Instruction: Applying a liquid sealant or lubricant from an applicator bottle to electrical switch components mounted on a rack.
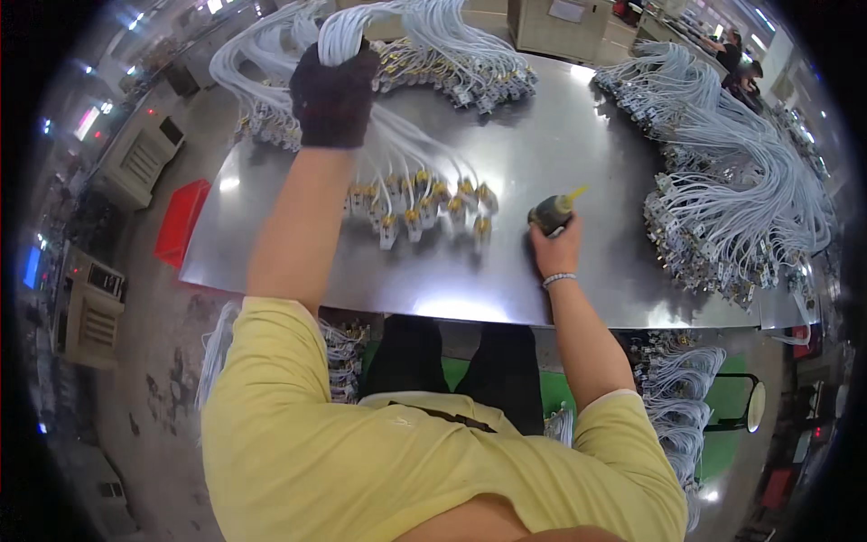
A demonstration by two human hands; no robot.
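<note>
My left hand point(332, 95), in a dark glove, reaches far across the shiny metal table point(578, 144) and grips a bundle of pale blue-white cables point(348, 32). Below it, a row of cable ends with yellow-capped connectors point(420, 210) lies fanned out on the table. My right hand point(553, 248), bare with a beaded bracelet on the wrist, holds a small dark bottle with a yellow nozzle point(553, 212) just right of those connectors, nozzle pointing up and right.
A large heap of the same cables point(741, 199) covers the table's right side, and another pile point(461, 68) lies at the far edge. More cables point(682, 397) hang below the near edge. A red bin point(181, 221) and machines stand left. Other people point(741, 63) sit far right.
</note>
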